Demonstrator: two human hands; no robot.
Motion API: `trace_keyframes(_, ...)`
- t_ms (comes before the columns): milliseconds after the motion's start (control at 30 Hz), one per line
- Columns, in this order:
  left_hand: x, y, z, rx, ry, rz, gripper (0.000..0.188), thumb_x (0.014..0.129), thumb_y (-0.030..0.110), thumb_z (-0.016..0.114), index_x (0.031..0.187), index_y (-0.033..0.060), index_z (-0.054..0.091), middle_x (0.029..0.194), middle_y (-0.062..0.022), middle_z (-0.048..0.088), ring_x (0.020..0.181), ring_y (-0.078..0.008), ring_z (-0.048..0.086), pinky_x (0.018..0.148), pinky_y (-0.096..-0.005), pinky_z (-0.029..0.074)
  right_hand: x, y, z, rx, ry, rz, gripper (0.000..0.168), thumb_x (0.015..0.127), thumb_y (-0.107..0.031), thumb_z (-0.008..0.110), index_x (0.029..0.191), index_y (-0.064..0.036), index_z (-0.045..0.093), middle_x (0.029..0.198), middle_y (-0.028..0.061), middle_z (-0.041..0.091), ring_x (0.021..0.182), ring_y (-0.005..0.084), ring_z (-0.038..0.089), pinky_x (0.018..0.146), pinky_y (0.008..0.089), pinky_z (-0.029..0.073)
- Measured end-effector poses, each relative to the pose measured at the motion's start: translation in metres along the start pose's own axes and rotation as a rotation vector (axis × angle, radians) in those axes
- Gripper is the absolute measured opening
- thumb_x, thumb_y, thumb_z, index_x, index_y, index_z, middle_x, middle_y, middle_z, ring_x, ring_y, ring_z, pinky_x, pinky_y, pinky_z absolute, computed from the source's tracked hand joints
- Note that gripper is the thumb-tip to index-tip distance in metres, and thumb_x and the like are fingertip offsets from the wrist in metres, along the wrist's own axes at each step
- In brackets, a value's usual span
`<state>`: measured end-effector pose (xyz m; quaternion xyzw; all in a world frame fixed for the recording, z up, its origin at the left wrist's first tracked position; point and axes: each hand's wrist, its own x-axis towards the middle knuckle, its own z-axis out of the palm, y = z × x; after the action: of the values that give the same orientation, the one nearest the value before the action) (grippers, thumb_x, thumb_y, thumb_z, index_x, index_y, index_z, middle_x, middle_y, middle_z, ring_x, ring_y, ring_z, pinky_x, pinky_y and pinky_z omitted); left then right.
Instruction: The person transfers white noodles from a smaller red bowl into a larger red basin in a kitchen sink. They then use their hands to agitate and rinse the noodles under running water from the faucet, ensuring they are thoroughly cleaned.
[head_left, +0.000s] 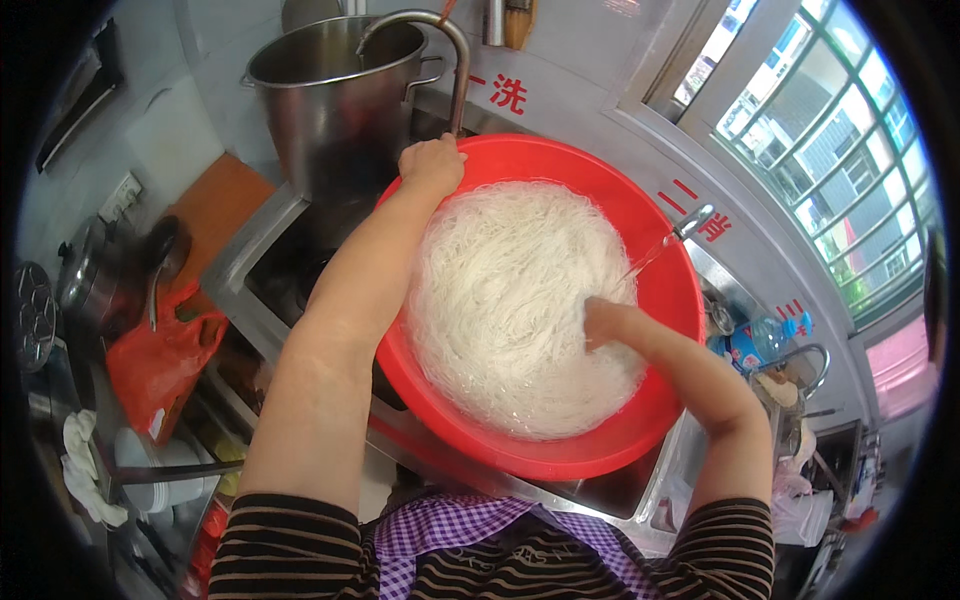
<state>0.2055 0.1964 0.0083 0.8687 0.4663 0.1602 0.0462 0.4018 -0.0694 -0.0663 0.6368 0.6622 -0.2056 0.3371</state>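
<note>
A large red plastic basin (667, 300) rests across the stainless steel sink, holding a swirled mass of thin white noodles (510, 300) in water. My left hand (433, 166) lies on the basin's far left rim, beside the base of a curved faucet; its fingers are partly hidden, so its grip cannot be told. Into the noodles at the right reaches my right hand (601, 324), its fingers sunk out of sight. Water runs from a metal spout (694, 222) into the basin close to that hand.
Behind my left hand stands a tall steel pot (337, 105), with the curved faucet (459, 67) arching over it. A plastic bottle (769, 337) lies right of the basin. Farther left are a red plastic bag (161, 367) and a lidded pot (94, 277). A barred window is at the upper right.
</note>
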Motion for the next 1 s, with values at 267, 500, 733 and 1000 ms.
trace_keyframes(267,-0.010,-0.028,-0.011,0.066,-0.056,-0.169,0.038,0.093,0.038,0.050,0.114,0.0066,0.056,0.104,-0.0131,0.067,0.104,-0.0292,0.062,0.086,-0.0410,0.047,0.095,-0.083,-0.056,0.014,0.120,-0.301,0.046,0.071,-0.041,0.066,0.098,-0.003,0.069,0.106,0.0163,0.066,0.097,0.0337,0.063,0.089,0.0409,0.046)
trace_keyframes(500,0.000,0.001,-0.009,-0.010,-0.115,-0.049,0.042,0.095,0.040,0.046,0.116,0.0039,0.053,0.106,-0.0167,0.065,0.106,-0.0330,0.059,0.088,-0.0442,0.045,0.105,-0.060,-0.061,0.243,0.277,-0.127,0.041,0.072,-0.037,0.065,0.096,-0.004,0.070,0.105,0.0156,0.066,0.098,0.0326,0.062,0.088,0.0404,0.046)
trace_keyframes(733,-0.002,0.000,-0.008,0.027,-0.091,-0.043,0.040,0.093,0.040,0.048,0.114,0.0061,0.055,0.105,-0.0154,0.066,0.106,-0.0315,0.060,0.087,-0.0431,0.045,0.054,-0.023,-0.043,0.317,0.264,-0.042,0.037,0.073,-0.033,0.064,0.095,-0.005,0.071,0.104,0.0149,0.067,0.099,0.0316,0.062,0.088,0.0398,0.046)
trace_keyframes(1000,-0.005,-0.004,-0.012,0.062,-0.061,-0.019,0.039,0.093,0.040,0.049,0.112,0.0058,0.056,0.103,-0.0152,0.067,0.103,-0.0312,0.061,0.086,-0.0425,0.046,-0.022,0.003,-0.027,0.216,0.084,0.096,0.032,0.073,-0.023,0.060,0.094,-0.003,0.072,0.103,0.0184,0.067,0.097,0.0330,0.063,0.083,0.0413,0.048)
